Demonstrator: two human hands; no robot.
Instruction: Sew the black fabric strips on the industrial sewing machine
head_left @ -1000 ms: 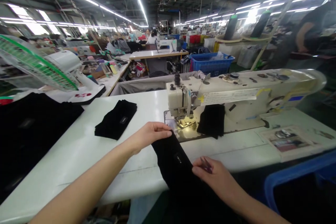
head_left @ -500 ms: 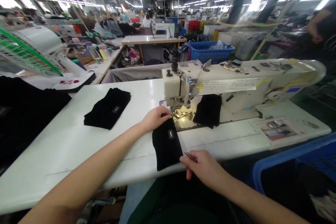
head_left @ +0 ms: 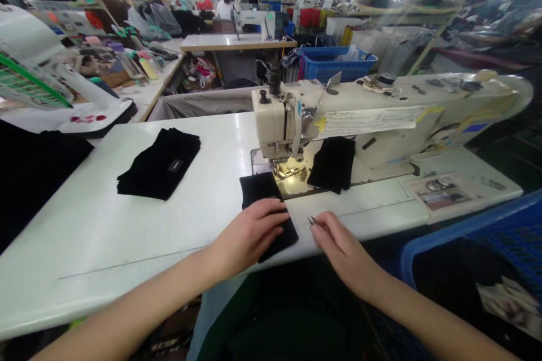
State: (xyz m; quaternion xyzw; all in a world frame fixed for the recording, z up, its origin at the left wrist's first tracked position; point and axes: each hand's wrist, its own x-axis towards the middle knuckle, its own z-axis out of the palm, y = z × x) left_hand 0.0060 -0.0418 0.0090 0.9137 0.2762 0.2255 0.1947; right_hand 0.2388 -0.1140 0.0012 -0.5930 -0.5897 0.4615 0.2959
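Note:
My left hand (head_left: 258, 231) lies palm down with fingers stretched over a black fabric piece (head_left: 259, 183), covering its middle. This piece rests on the pale table in front of the sewing machine's needle area (head_left: 279, 168). To the right of the cloth, my right hand (head_left: 339, 242) is closed around what look like small thread snips (head_left: 312, 220); two metal tips poke out to the left, apart from the cloth, and the rest is hidden in the hand. Black pieces with a small label form a stack (head_left: 158, 163) on the left. More black fabric (head_left: 332, 163) lies under the machine arm.
A white sewing machine (head_left: 372, 113) spans the table's right half. A blue basket (head_left: 457, 231) holding cloth stands at the lower right. A fan (head_left: 80, 90) and a dark cloth heap (head_left: 34, 175) are at the left. Another blue basket (head_left: 334, 65) sits behind the machine.
My left hand has moved from the cloth's far edge near the needle down onto its middle. My right hand has let go of the cloth's near corner and shifted right and up.

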